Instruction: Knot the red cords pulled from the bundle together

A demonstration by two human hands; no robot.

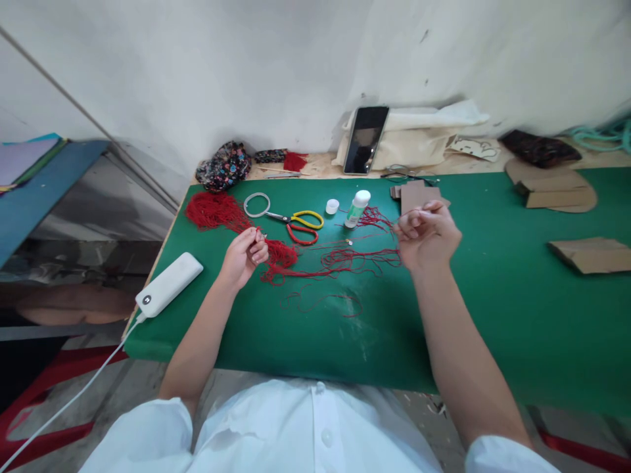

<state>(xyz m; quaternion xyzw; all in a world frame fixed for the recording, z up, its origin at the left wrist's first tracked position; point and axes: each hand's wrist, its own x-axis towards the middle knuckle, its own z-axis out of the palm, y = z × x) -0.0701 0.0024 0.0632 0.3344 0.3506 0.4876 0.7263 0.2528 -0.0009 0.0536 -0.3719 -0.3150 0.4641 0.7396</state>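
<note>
The left hand (pixel 245 253) pinches the red cord bundle (pixel 279 256) on the green surface (pixel 493 309), anchoring it; the right hand (pixel 424 235), grip narrow, apparently draws one strand (pixel 367 253) taut.

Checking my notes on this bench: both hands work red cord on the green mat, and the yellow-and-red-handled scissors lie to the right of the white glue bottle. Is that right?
Not quite. In the head view the yellow-and-red-handled scissors lie left of the white glue bottle. The rest holds: left hand and right hand work red cord on the green mat.

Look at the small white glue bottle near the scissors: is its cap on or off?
Cannot tell for sure. The glue bottle stands upright with a white top, while a separate small white cap sits beside it on the green mat.
</note>
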